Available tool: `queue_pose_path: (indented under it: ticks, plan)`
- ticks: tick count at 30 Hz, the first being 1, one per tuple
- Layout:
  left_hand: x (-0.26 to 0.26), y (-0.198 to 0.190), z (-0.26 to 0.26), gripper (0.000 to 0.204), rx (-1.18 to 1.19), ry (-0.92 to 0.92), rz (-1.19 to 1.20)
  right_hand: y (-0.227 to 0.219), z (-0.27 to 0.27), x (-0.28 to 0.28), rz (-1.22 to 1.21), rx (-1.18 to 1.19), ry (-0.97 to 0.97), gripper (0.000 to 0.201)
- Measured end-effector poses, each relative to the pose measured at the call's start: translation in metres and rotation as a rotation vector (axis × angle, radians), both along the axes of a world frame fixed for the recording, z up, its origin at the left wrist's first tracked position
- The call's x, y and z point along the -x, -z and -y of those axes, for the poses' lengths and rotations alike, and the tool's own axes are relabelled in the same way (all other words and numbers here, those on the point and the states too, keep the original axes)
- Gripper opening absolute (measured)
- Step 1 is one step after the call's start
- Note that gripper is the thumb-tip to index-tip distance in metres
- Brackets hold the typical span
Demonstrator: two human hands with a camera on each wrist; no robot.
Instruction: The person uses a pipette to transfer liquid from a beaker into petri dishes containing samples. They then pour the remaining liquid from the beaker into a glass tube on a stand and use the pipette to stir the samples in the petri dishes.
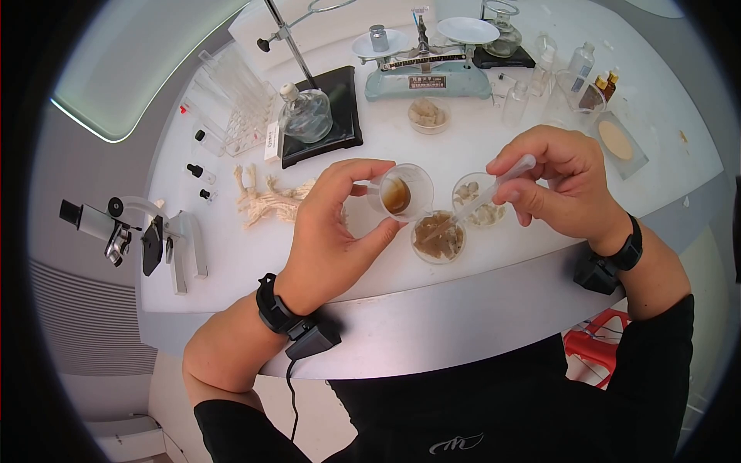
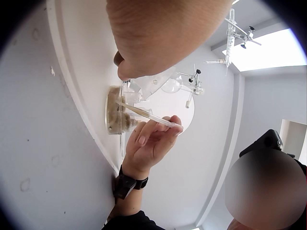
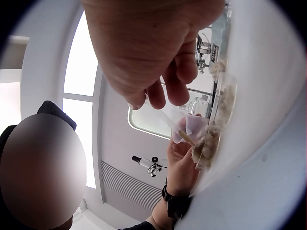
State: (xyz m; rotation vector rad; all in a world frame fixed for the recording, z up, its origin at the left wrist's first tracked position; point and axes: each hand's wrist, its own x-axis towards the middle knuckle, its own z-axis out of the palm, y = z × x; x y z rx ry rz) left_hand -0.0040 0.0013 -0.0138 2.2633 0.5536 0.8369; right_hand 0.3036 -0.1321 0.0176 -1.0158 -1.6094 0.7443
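My left hand holds a small clear beaker, tilted, with brown liquid at its bottom. In my right hand, thumb and fingers pinch a translucent plastic dropper. The dropper slants down to the left, its tip among brown, wet-looking pieces in a round petri dish. Brownish liquid shows inside the dropper's lower stem in the left wrist view. Just behind, a second petri dish contains whitish chunks. The beaker's lip is close over the brown pieces.
A pale branching bundle lies left of the left hand, with a microscope farther left. Behind stand a glass burner on a black stand base, a balance scale, another dish of pale chunks and several bottles.
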Motion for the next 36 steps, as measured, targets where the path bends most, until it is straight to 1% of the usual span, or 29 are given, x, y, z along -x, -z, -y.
queue_pose_path:
  ticks: [36]
  plan:
    - [-0.0001, 0.0004, 0.0003, 0.057, 0.012, -0.006, 0.000, 0.0004, 0.0006, -0.0001, -0.038, 0.032, 0.016, 0.022]
